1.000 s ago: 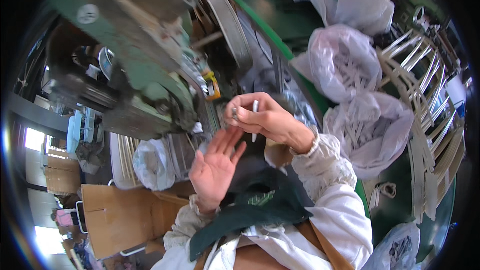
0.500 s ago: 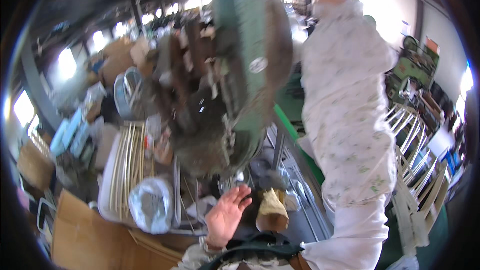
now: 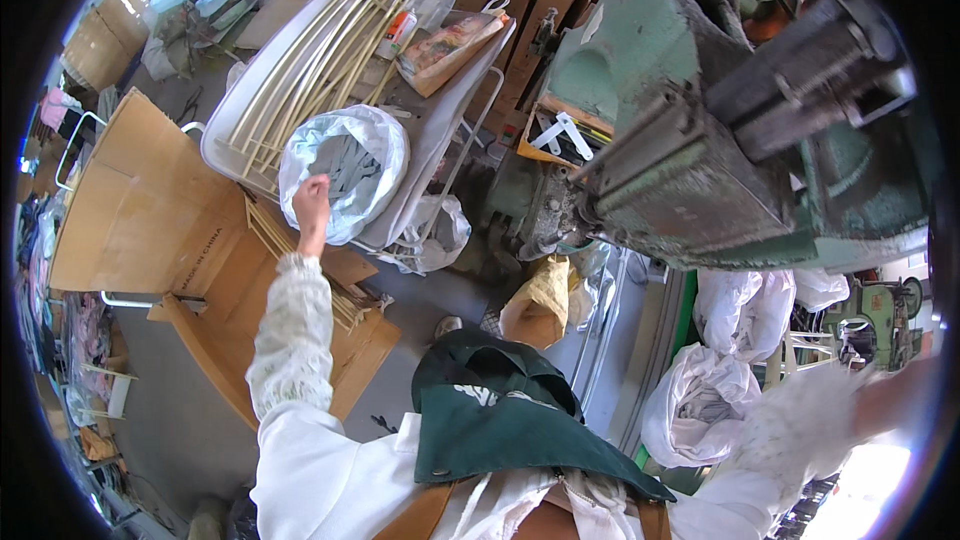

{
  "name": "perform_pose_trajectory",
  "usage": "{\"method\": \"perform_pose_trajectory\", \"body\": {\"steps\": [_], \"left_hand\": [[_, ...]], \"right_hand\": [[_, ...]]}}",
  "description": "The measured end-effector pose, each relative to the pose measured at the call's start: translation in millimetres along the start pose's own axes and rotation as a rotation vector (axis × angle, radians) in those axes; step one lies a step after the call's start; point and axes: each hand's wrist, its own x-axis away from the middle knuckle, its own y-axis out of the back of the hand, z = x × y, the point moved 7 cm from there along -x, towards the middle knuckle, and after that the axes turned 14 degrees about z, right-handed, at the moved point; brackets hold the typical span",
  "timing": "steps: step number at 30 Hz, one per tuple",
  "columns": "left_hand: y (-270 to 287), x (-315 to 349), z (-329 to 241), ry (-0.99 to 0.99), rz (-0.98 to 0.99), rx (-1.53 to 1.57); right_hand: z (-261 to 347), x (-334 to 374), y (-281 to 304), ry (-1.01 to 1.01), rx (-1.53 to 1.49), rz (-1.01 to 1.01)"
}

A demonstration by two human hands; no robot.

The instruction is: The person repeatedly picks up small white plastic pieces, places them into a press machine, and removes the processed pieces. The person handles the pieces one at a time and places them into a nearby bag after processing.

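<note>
My left hand (image 3: 312, 202) is at the near-left rim of a round container lined with a white plastic bag (image 3: 385, 185). Its fingers are drawn together, and whatever they may hold is too small to make out. Inside the bag lie flat grey metal-looking strips (image 3: 347, 166). At the far right my right hand (image 3: 895, 402) is stretched out past the machine, smeared by motion and partly lost at the picture's dark rim. A big green machine with a worn dark metal head (image 3: 690, 170) fills the upper right.
Long pale gold rods (image 3: 315, 80) lie in a white tub beside the bag. A large open cardboard box (image 3: 150, 200) stands at the left. White sacks (image 3: 705, 405) sit below the machine, and a crumpled brown paper bag (image 3: 537, 305) lies near my green apron (image 3: 530, 440).
My view has tipped downward. My left hand went from open in mid-air to the lined container with fingers closed. My right arm swung from raised beside the machine to the lower right.
</note>
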Motion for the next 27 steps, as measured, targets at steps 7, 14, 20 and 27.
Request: {"method": "perform_pose_trajectory", "body": {"steps": [7,14,20,27], "left_hand": [[-67.4,-106.8,86.9,0.326,0.441,-0.524],[-86.0,-187.6,164.0,0.203,0.445,-0.63],[-114.7,-185.1,167.9,0.359,0.589,-0.825],[-95.8,-174.9,158.6,0.414,0.57,-0.911]], "right_hand": [[33.9,111.6,-116.6,-0.195,-0.533,0.494],[38.8,172.0,-178.7,-0.526,-0.777,0.725],[49.9,204.9,-195.5,-0.763,-0.837,0.862],[57.8,209.2,-229.2,-0.766,-0.954,0.944]]}}
